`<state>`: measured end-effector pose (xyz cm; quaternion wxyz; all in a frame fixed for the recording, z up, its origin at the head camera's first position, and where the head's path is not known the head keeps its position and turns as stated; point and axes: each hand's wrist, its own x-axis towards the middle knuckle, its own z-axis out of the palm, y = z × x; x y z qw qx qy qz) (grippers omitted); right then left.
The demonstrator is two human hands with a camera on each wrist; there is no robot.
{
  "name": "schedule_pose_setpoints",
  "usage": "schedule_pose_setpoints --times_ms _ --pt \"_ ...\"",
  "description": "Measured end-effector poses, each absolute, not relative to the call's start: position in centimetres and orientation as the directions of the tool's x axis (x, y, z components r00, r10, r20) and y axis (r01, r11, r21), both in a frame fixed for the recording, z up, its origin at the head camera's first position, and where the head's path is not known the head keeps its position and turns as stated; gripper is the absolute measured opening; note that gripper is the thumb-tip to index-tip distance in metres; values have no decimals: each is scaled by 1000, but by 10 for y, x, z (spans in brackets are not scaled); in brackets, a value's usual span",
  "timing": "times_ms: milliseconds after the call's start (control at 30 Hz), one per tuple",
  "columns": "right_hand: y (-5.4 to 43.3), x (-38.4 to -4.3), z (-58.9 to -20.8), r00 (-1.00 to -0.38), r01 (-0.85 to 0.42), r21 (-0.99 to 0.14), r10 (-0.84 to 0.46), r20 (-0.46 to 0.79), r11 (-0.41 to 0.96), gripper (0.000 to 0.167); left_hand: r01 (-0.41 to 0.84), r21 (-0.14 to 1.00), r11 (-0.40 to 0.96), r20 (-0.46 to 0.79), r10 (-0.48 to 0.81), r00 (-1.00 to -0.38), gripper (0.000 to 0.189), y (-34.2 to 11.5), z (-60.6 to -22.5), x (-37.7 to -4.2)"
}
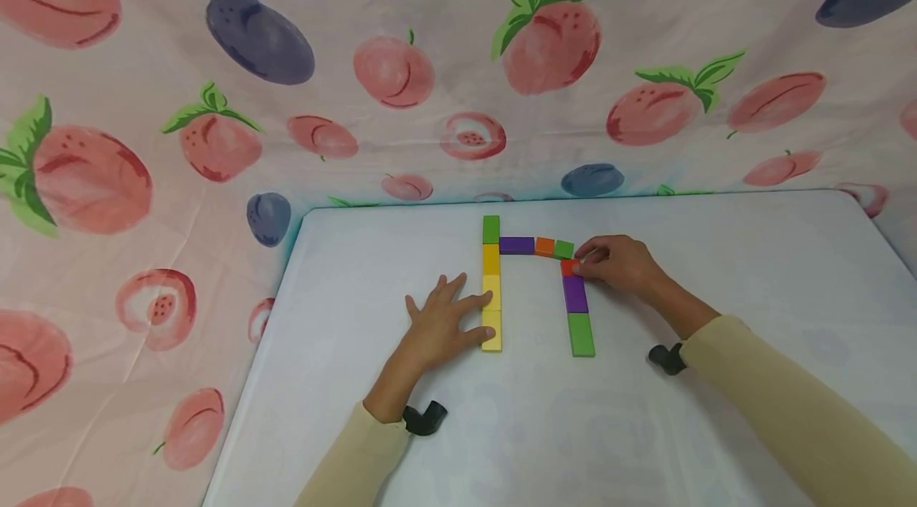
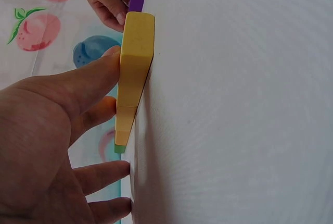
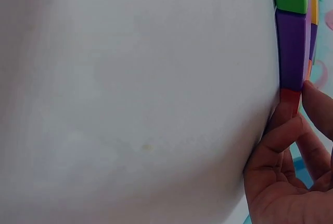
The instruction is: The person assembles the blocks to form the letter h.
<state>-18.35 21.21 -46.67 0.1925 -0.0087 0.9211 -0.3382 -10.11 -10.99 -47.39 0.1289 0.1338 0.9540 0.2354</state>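
Observation:
A column of blocks stands left of centre in the head view: a green block (image 1: 490, 229) at the far end, then several yellow blocks (image 1: 490, 259). My left hand (image 1: 438, 326) lies beside it with fingers spread, thumb and index finger touching the nearer yellow blocks. From the column's upper right side runs a purple block (image 1: 517, 245), then an orange block (image 1: 544, 247) and a small green block (image 1: 563, 250). Below that green one, my right hand (image 1: 618, 264) pinches a red block (image 1: 568, 267). A second purple block (image 1: 575, 294) and a longer green block (image 1: 581, 334) continue toward me.
The blocks lie on a white tabletop (image 1: 344, 276). Behind and left of it hangs a fruit-print cloth (image 1: 401, 5). A black wrist device shows at each beige sleeve, the left device (image 1: 426, 418) and the right device (image 1: 667, 360), both close over the table.

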Motion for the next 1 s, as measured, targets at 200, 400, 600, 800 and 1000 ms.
schedule_pose_setpoints --times_ms 200,400,600,800,1000 --pt "212 -183 -467 -928 115 -624 -142 -346 773 36 193 483 854 -182 314 -932 57 -110 -475 -101" --pt "213 -183 -466 -923 130 -622 -135 -361 772 38 192 485 853 -181 312 -933 58 -110 -475 -101" --pt "214 -181 -464 -912 152 -622 -133 -387 768 50 189 478 858 -189 310 -932 58 -110 -474 -101" --pt "216 -180 -464 -912 131 -625 -154 -381 770 53 191 475 859 -189 312 -931 57 -109 -474 -101" --pt "217 -177 -461 -907 111 -627 -179 -381 771 60 196 478 856 -187 317 -930 58 -110 -474 -101"
